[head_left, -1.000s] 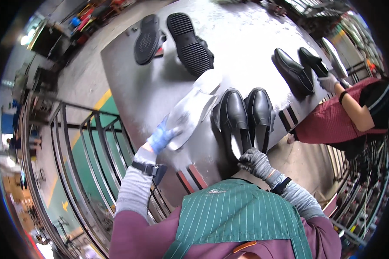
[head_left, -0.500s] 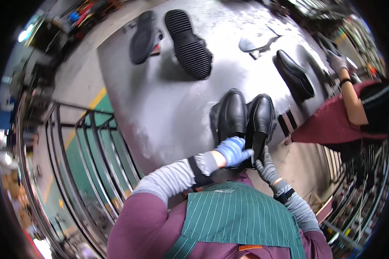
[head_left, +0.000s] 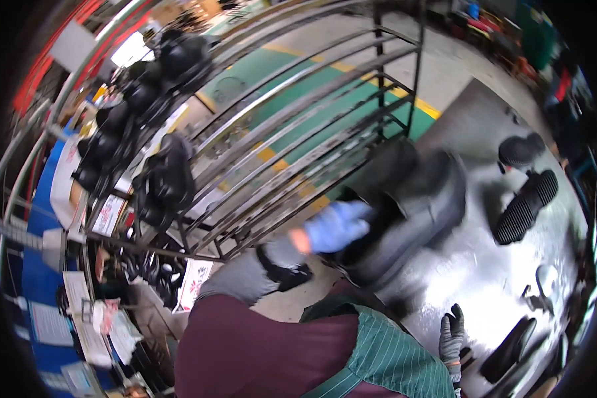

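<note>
My left hand (head_left: 341, 225), in a blue glove, grips a pair of black loafers (head_left: 421, 219) at their heel ends. The shoes are smeared by motion and look raised over the left side of the grey metal table (head_left: 438, 282). Toes point away to the upper right. By the table's near edge is my right hand (head_left: 452, 335), grey-gloved, fingers stretched out and holding nothing. A single black shoe (head_left: 509, 350) lies to the right of that hand.
Left of the table stands a metal rack (head_left: 298, 109) of long bars, with several black shoes (head_left: 166, 176) at its far left end. Two ribbed-sole shoes (head_left: 527, 205) lie sole up on the table's far part. A thin curved piece (head_left: 546, 282) lies nearer.
My view has swung left toward the rack. The loafers have moved up and left with my left hand, and my right hand has come off them.
</note>
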A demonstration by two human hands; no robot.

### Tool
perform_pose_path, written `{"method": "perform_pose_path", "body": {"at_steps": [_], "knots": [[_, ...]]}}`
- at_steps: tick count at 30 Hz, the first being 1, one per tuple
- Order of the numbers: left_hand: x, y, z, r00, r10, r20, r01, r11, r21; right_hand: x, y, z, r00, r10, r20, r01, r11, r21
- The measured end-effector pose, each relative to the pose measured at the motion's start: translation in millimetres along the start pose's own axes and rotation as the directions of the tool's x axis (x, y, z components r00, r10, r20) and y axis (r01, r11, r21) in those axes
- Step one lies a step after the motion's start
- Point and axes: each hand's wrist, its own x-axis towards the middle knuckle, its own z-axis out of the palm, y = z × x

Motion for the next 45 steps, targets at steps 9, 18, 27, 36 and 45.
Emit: {"method": "perform_pose_path", "body": {"at_steps": [9, 18, 27, 36, 45], "knots": [[-65, -138, -257, 0.598, -0.449, -0.664, 0.728, 0.651, 0.215, 102, -56, 44, 0.943, -0.247, 0.223, 0.265, 0.963, -0.053], [49, -74, -197, 0.577, 0.345, -0.741, 0.269, 0.776, 0.571, 96, -39, 46, 0.989, 0.131, -0.073, -0.139, 0.982, -0.129], [412, -7, 108, 0.952, 0.240, 0.191, -0.249, 0.968, 0.024, 212, -6, -21, 0.738, 0.283, -0.613, -0.236, 0.959, 0.158], [579, 87, 219, 0.795, -0.034, 0.605, 0.548, 0.468, -0.693, 354, 4, -120, 0.849, 0.278, -0.450, 0.010, 0.842, 0.539], [519, 30, 231, 0.805, -0.003, 0.593, 0.511, 0.511, -0.691, 325, -6, -60, 0.754, 0.387, -0.530, -0.069, 0.850, 0.523]]}}
